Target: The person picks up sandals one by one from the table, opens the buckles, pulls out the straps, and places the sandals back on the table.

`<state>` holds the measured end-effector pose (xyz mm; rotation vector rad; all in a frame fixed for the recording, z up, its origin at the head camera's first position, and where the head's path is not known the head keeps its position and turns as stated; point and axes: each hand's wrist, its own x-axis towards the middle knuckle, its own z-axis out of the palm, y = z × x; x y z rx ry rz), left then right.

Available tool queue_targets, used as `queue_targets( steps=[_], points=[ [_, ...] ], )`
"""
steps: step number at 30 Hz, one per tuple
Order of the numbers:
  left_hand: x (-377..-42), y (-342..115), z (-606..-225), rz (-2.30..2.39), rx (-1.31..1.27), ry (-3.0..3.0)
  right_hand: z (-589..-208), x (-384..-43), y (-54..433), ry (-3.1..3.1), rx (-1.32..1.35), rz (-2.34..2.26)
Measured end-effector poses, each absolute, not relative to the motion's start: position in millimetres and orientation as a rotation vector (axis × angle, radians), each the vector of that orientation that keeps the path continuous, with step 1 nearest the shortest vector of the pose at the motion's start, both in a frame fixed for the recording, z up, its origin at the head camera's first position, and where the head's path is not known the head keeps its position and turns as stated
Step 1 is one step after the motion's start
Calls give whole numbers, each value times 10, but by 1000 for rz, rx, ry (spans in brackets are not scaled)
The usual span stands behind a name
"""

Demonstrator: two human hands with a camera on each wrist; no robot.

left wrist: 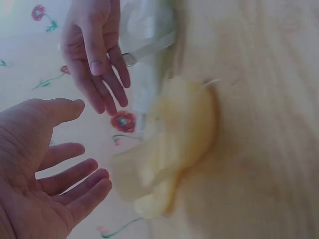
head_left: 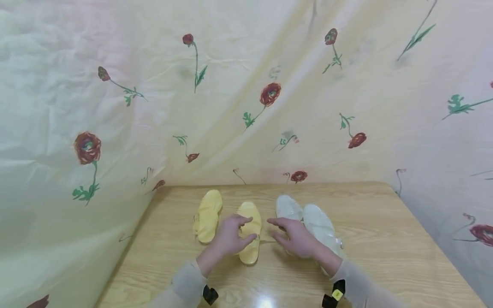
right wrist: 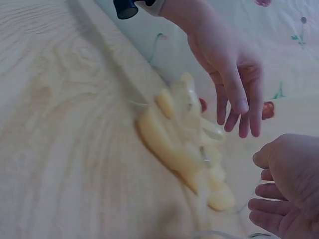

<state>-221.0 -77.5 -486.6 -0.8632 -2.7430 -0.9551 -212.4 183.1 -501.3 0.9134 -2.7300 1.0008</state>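
Two pairs of sandals lie on a wooden table. My left hand (head_left: 230, 236) hovers over the right-hand yellow sandal (head_left: 250, 211), partly covering it, its fingers relaxed and holding nothing. To its left lies the other yellow sandal (head_left: 209, 216). Over the pale white pair floats my right hand (head_left: 297, 238), also empty with loose fingers. It hides part of the left white sandal (head_left: 287, 207), while the other white sandal (head_left: 319, 222) shows a buckle at its side. In the left wrist view, thumb and fingers of both hands are apart, and the yellow sandal (left wrist: 187, 127) is blurred.
The wooden table (head_left: 385, 239) stretches out on both sides of the sandals. A pale cloth (head_left: 231, 107) with red flowers hangs behind the table and along its sides. Each wrist wears a dark camera, such as the black one (head_left: 210, 295) at the left sleeve.
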Motion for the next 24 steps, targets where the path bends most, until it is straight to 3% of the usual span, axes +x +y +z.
queue_targets(
  steps=[8,24],
  points=[
    [-2154,-764,-5048,-869,-892,-2806,-5109,-2056,1663,-2714,931,727],
    [-2166,-753,-5130,-640,-879,-2796,-5441,-2088,1398,-2713,794,777]
  ],
)
